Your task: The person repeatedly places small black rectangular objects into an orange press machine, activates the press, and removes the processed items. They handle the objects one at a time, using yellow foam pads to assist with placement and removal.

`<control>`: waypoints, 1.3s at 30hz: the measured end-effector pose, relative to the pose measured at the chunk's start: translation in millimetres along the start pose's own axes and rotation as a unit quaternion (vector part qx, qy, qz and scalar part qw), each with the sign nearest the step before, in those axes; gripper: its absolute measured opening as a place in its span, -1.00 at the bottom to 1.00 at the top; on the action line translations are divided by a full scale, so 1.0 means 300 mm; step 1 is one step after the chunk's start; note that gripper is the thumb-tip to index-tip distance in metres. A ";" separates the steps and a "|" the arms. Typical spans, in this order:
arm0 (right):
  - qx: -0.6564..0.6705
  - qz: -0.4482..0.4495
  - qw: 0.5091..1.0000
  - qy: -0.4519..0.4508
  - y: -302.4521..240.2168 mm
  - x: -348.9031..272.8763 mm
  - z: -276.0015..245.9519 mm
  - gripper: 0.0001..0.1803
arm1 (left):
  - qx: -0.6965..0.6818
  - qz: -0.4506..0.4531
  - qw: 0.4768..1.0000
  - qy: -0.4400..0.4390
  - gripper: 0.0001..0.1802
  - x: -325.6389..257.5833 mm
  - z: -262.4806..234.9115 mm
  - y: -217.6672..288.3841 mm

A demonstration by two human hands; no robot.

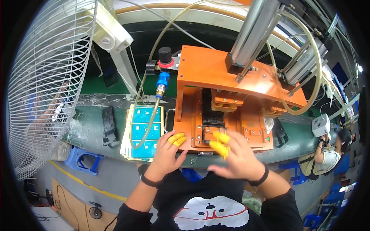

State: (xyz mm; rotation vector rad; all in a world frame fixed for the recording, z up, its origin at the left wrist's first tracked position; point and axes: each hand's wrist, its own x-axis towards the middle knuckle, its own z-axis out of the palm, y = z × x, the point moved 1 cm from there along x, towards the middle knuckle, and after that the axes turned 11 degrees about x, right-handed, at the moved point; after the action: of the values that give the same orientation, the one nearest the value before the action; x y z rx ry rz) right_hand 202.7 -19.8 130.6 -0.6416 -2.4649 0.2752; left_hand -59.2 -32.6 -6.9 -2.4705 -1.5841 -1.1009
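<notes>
White wire-guard fan (50, 77) fills left side. Orange press fixture (216, 73) on green bench (88, 131) – steel cylinder (254, 30) rising from top plate, black part (212, 111) in centre slot. Stack of blue sheets (144, 133) just left of fixture. Left hand (166, 154) loosely open, yellow-capped fingertips (176, 138) touching fixture's front-left corner, holding nothing. Right hand (233, 156) spread – yellow-capped fingers (220, 144) at fixture front edge, below black part; whether pinching anything, cannot tell.

green bench (92, 133), orange press fixture (216, 96), blue sheets (144, 133)
</notes>
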 end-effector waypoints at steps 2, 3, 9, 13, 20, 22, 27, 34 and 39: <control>0.086 -0.046 0.995 0.029 -0.045 -0.049 0.067 -0.44 | 0.031 0.004 0.999 -0.026 -0.45 0.013 -0.012 0.016; 0.136 -0.063 0.989 0.016 -0.057 -0.065 0.116 -0.49 | 0.039 0.005 0.999 -0.034 -0.41 0.010 -0.008 0.013; 0.327 0.037 0.938 -0.113 -0.034 -0.138 0.476 -0.62 | -0.025 -0.100 0.993 0.062 -0.50 -0.097 -0.039 -0.092; 0.408 0.149 0.895 -0.103 -0.002 -0.131 0.631 -0.34 | 0.114 -0.180 0.976 0.032 -0.51 -0.240 -0.050 -0.136; 0.427 0.159 0.890 -0.037 0.018 -0.107 0.807 -0.08 | 0.170 -0.224 0.959 -0.025 -0.29 -0.290 0.005 -0.132; 0.435 0.164 0.885 -0.032 0.019 -0.114 0.827 -0.06 | 0.168 -0.226 0.959 -0.033 -0.28 -0.291 0.009 -0.138; 0.451 0.179 0.873 -0.044 0.032 -0.137 0.859 -0.04 | 0.157 -0.228 0.960 -0.042 -0.29 -0.292 0.004 -0.122; 0.487 0.155 0.859 -0.020 0.036 -0.151 0.856 -0.06 | 0.183 -0.239 0.952 -0.042 -0.30 -0.310 0.019 -0.100; 0.482 0.157 0.862 -0.020 0.034 -0.153 0.849 -0.08 | 0.128 -0.254 0.959 -0.011 -0.46 -0.309 -0.004 -0.114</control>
State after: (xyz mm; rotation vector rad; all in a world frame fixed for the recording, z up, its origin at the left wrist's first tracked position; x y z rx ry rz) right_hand 93.0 -47.5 -102.4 -0.5544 -1.8680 1.5258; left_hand -109.6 -90.0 -69.7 -1.9704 -2.2775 -0.8237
